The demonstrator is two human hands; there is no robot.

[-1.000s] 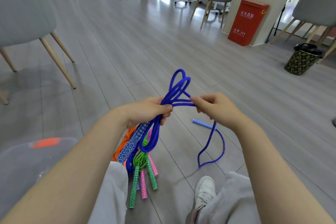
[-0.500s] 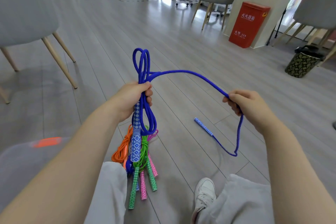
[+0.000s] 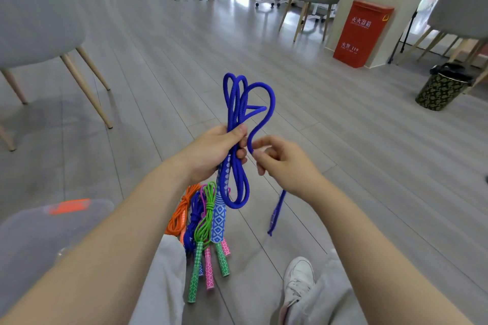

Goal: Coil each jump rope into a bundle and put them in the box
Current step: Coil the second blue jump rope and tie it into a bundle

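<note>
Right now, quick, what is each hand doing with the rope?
Left hand: closed around the folded loops of the blue jump rope, one handle included.
Right hand: fingers pinching the same rope's free strand beside the bundle.

I see a grey plank floor (image 3: 163, 66) filling the frame. Low centre, bundled jump ropes lie on it: orange (image 3: 181, 212), dark blue (image 3: 195, 221), green (image 3: 204, 229) and pink (image 3: 209, 269). A clear lidded box (image 3: 34, 235) sits lower left
</note>
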